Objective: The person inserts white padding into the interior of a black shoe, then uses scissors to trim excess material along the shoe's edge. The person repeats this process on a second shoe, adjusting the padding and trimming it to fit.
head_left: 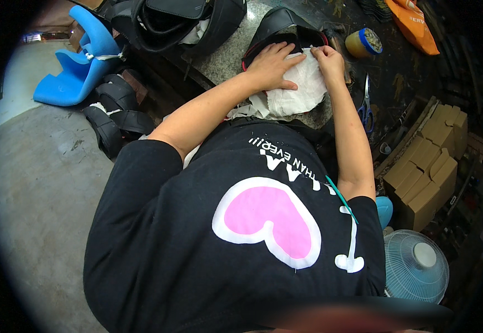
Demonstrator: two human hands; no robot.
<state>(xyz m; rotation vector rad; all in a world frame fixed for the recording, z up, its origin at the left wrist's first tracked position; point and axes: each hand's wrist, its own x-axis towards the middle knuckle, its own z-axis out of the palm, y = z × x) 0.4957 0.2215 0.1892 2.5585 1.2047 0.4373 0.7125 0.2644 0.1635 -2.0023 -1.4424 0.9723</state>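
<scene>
My left hand (275, 67) lies flat with fingers spread, pressing on the near edge of a black padded piece with red edging (282, 22) and on a crumpled white sheet (298, 95). The sheet looks like thin cloth, though its exact material is hard to tell. Thumb and fingertips of my right hand (330, 62) pinch the sheet's far right edge, beside the black piece's red rim. The sheet hangs toward my body, over the near side of the work surface. What lies beneath my left palm is hidden.
Right of my hands stand a blue-lidded jar (363, 43) and blue-handled scissors (367, 108). Orange bag (413, 25) lies at far right; cardboard boxes (424, 166) and a fan (417, 266) sit nearer. Black bags (169, 28), blue foam (75, 72) and black strapped pieces (117, 114) are left.
</scene>
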